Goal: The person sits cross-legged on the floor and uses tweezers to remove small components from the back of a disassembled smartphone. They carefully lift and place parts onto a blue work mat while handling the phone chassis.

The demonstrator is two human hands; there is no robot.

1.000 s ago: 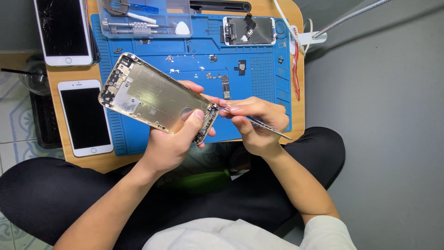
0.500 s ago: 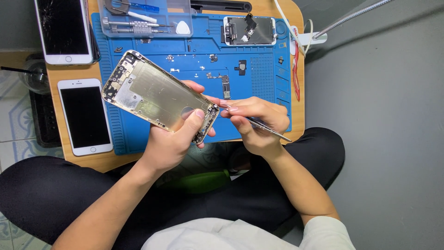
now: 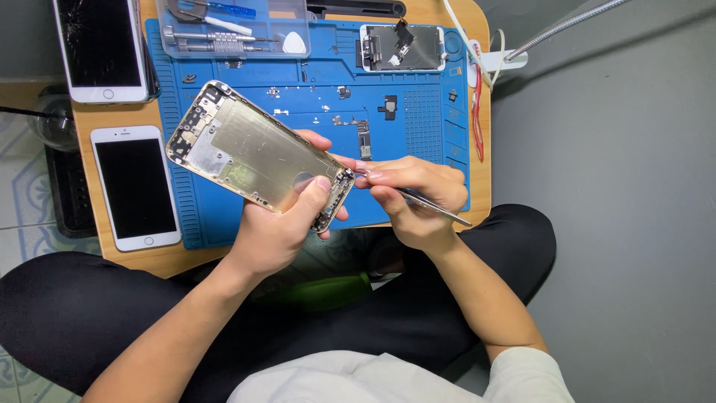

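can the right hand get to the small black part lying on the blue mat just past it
Probably yes. The right hand holds tweezers, and the small black part lies on bare blue mat with nothing between them.

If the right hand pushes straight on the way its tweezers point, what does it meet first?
Probably the phone housing: the tweezers in the right hand aim left at its lower corner, held by the left hand. Whether they already touch is unclear.

Left hand [image 3: 280,224] fingers curled gripping; right hand [image 3: 418,198] fingers pinched.
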